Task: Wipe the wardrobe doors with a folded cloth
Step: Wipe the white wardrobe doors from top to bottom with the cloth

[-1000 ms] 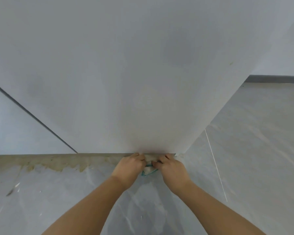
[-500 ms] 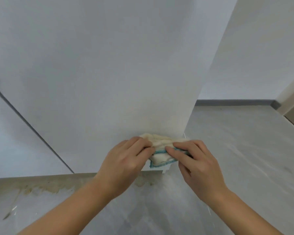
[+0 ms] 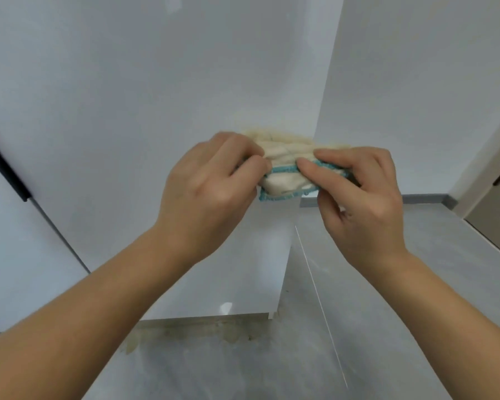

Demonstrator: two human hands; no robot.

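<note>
A folded cream cloth (image 3: pixel 286 181) with a teal stitched edge is held in front of the white wardrobe door (image 3: pixel 145 105), near the door's right edge. My left hand (image 3: pixel 211 194) grips the cloth's left end with curled fingers. My right hand (image 3: pixel 361 194) pinches its right end between thumb and fingers. Whether the cloth touches the door I cannot tell. The door's lower edge sits well below the hands.
A dark vertical handle strip (image 3: pixel 5 168) marks the seam to the neighbouring door on the left. Grey tiled floor (image 3: pixel 387 284) spreads right, stained beige near the wardrobe base (image 3: pixel 202 333). A white wall with grey skirting (image 3: pixel 427 199) stands behind; a beige door (image 3: pixel 497 209) at far right.
Both hands have lifted the cloth from the door's bottom edge at the floor up to mid-height. The view has risen with them, showing more of the wall and floor on the right.
</note>
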